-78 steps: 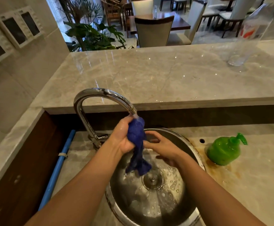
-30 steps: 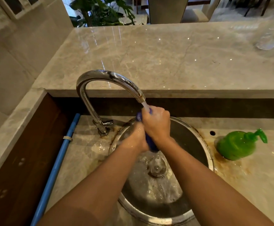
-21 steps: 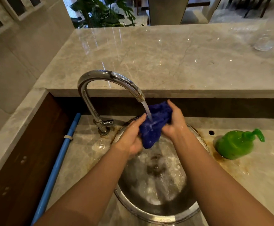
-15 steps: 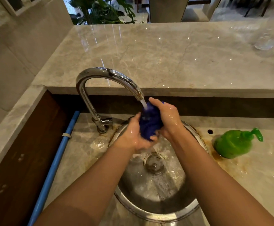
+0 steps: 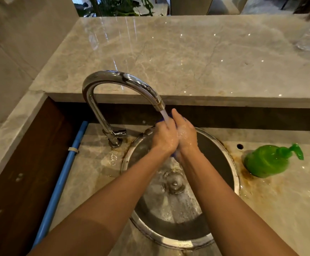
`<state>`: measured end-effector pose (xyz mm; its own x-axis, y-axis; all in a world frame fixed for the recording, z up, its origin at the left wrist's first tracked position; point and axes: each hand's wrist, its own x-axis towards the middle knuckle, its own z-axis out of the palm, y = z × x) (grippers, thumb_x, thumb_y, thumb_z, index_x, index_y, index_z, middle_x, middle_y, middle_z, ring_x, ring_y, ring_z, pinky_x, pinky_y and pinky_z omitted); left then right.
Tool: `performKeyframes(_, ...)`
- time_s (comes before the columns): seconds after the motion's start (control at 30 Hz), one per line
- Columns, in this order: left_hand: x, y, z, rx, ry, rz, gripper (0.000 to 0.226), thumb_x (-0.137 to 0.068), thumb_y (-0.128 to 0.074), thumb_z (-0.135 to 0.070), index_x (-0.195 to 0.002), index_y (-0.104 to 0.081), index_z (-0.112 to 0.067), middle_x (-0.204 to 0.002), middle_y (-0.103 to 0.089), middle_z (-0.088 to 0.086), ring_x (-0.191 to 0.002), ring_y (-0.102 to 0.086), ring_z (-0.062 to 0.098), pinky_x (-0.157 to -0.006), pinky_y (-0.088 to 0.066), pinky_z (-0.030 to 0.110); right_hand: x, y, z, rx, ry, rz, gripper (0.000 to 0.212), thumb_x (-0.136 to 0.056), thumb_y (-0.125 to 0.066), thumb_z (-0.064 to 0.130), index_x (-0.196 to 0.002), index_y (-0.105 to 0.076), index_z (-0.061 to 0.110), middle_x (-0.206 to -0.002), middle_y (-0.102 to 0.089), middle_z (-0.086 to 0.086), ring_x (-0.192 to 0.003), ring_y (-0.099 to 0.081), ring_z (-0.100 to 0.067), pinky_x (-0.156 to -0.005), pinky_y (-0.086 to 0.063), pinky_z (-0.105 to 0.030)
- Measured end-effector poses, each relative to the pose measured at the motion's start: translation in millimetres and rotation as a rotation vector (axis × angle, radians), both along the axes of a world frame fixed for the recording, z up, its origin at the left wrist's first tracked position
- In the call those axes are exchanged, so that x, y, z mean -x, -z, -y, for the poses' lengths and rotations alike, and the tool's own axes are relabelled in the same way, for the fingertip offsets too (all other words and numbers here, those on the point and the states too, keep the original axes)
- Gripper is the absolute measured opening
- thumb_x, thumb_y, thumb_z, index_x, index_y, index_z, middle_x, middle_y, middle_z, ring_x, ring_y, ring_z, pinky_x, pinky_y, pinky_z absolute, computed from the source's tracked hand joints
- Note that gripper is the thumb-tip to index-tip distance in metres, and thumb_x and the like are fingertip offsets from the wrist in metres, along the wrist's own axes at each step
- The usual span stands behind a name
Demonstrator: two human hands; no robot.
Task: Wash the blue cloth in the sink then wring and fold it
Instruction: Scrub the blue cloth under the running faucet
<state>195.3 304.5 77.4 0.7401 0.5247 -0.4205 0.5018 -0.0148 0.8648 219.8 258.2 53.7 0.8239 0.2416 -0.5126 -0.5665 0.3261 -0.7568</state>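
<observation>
While water runs over it, the one blue cloth (image 5: 159, 123) sits bunched between two hands above the far part of the sink, almost wholly hidden; only thin blue slivers show at the fingertips and down between the wrists. The left hand (image 5: 164, 138) has its fingers curled over the cloth from the left, and the right hand (image 5: 186, 135) closes on it from the right, palm pressed toward the left hand, both wet and touching each other. A single water stream (image 5: 164, 115) falls from one curved chrome faucet (image 5: 121, 78) onto the fingers. Below them lies one round steel sink (image 5: 236, 174), with suds in its basin and one drain (image 5: 173, 182) at the middle. To the right of the sink, on the stained marble, are one small hole (image 5: 239, 146) and one green soap dispenser (image 5: 266, 160), lying tilted. At the left, one blue pipe (image 5: 63, 172) runs along the wooden wall. Beyond the faucet a raised marble counter (image 5: 187, 52) carries one clear, blurred vessel (image 5: 309, 39) at its far right.
</observation>
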Motion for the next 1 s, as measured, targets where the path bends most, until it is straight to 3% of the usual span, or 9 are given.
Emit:
performKeyframes(0.07,3,1,-2,-0.042,0.062,-0.015,0.045,-0.103,-0.034,-0.045,-0.079,-0.061,-0.018,-0.076,-0.065,0.008,-0.076,-0.067,0.025,-0.075,-0.055,0.04,-2,3,-1,0.083,0.005,0.022,0.025,-0.094,-0.062,0.035,-0.099,-0.069,0.011,-0.074,-0.068,0.0,-0.066,-0.066,-0.01,-0.054,-0.054,-0.022)
performKeyframes(0.17,8,8,-12,-0.33,0.312,-0.015,0.048,-0.105,-0.03,-0.038,-0.105,-0.064,-0.005,-0.096,-0.066,0.015,-0.096,-0.065,0.03,-0.088,-0.052,0.042,-5,3,-5,0.092,0.056,-0.147,0.025,-0.084,-0.064,0.034,-0.088,-0.072,0.012,-0.081,-0.072,-0.01,-0.073,-0.07,-0.021,-0.07,-0.057,-0.034)
performKeyframes(0.27,10,9,-24,-0.574,0.476,0.004,0.037,-0.105,-0.033,-0.033,-0.103,-0.059,-0.007,-0.098,-0.059,0.012,-0.102,-0.062,0.03,-0.088,-0.049,0.041,-2,-4,-11,-0.008,0.087,-0.209,0.024,-0.089,-0.06,0.032,-0.092,-0.07,0.01,-0.071,-0.067,-0.009,-0.062,-0.066,-0.02,-0.061,-0.051,-0.032)
performKeyframes(0.43,13,5,-48,-0.829,0.697,0.399,0.036,-0.1,-0.041,-0.037,-0.093,-0.061,-0.008,-0.081,-0.063,0.006,-0.069,-0.061,0.02,-0.065,-0.048,0.036,-18,-15,-7,-0.194,-0.071,-0.273,0.054,-0.096,-0.049,0.027,-0.049,-0.067,0.006,-0.049,-0.058,-0.006,-0.049,-0.059,-0.018,-0.062,-0.047,-0.027)
performKeyframes(0.5,15,10,-52,-0.832,0.772,0.41,0.031,-0.098,-0.043,-0.042,-0.094,-0.058,-0.016,-0.081,-0.061,0.0,-0.066,-0.058,0.012,-0.065,-0.052,0.035,-20,-15,2,-0.257,-0.164,-0.334,0.043,-0.093,-0.056,0.028,-0.061,-0.071,0.004,-0.06,-0.064,-0.008,-0.057,-0.063,-0.019,-0.066,-0.051,-0.029)
performKeyframes(0.63,23,18,-57,-0.619,0.463,0.489,0.015,-0.091,-0.061,-0.041,-0.091,-0.058,-0.026,-0.081,-0.062,-0.011,-0.071,-0.06,0.002,-0.068,-0.05,0.019,-16,-8,29,-0.34,-0.231,-0.268,0.031,-0.095,-0.06,0.023,-0.117,-0.066,0.002,-0.111,-0.071,-0.02,-0.102,-0.07,-0.03,-0.095,-0.055,-0.042)
performKeyframes(0.73,19,14,-61,-0.058,0.1,0.336,0.009,-0.09,-0.066,-0.031,-0.094,-0.065,-0.023,-0.099,-0.069,-0.001,-0.095,-0.067,0.016,-0.081,-0.055,0.031,-18,-3,42,-0.419,-0.162,-0.211,0.019,-0.096,-0.059,0.011,-0.114,-0.064,0.01,-0.134,-0.063,-0.022,-0.121,-0.063,-0.036,-0.099,-0.053,-0.056)
performKeyframes(0.87,9,16,-62,0.489,-0.321,0.257,0.013,-0.093,-0.059,-0.015,-0.106,-0.06,-0.018,-0.112,-0.067,0.014,-0.097,-0.066,0.027,-0.071,-0.055,0.038,-19,-10,40,-0.215,-0.131,-0.023,0.013,-0.098,-0.055,0.011,-0.098,-0.068,0.014,-0.108,-0.071,-0.014,-0.099,-0.072,-0.027,-0.085,-0.058,-0.048)
performKeyframes(1.0,9,6,-45,0.902,-0.392,0.131,0.031,-0.1,-0.04,-0.031,-0.1,-0.064,-0.011,-0.099,-0.07,0.018,-0.093,-0.062,0.031,-0.098,-0.046,0.046,5,-34,15,0.062,-0.278,0.179,0.009,-0.094,-0.062,0.021,-0.09,-0.069,0.018,-0.092,-0.07,-0.007,-0.084,-0.068,-0.02,-0.08,-0.054,-0.039)
